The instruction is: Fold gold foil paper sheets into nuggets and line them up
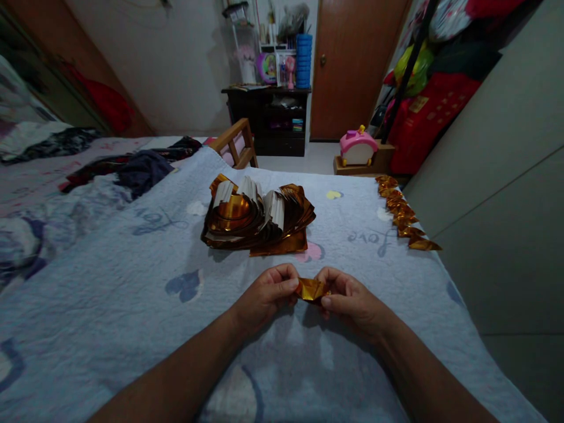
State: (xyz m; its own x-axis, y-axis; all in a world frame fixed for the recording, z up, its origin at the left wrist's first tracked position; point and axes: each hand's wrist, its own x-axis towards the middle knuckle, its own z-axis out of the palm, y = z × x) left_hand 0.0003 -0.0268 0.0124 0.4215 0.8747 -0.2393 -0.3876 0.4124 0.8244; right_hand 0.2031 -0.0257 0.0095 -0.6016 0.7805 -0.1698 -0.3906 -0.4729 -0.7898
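Observation:
Between my two hands is a small folded piece of gold foil paper (311, 289), held just above the bed cover. My left hand (274, 289) pinches its left end between thumb and fingers. The right end is gripped by my right hand (348, 298), with the thumb at the front edge. Beyond my hands lies a loose stack of gold foil paper sheets (286, 214), some curled up to show white backs. Along the right edge of the bed runs a row of several folded gold pieces (400, 211), touching or overlapping one another.
A blue cover with hearts and lettering (132, 276) spreads under everything. Dark clothes (145, 170) lie at the left. Past the far edge stand a wooden chair (242, 144), a dark cabinet (267, 123) and a pink toy (358, 147). A pale cabinet wall (497, 235) borders the right side.

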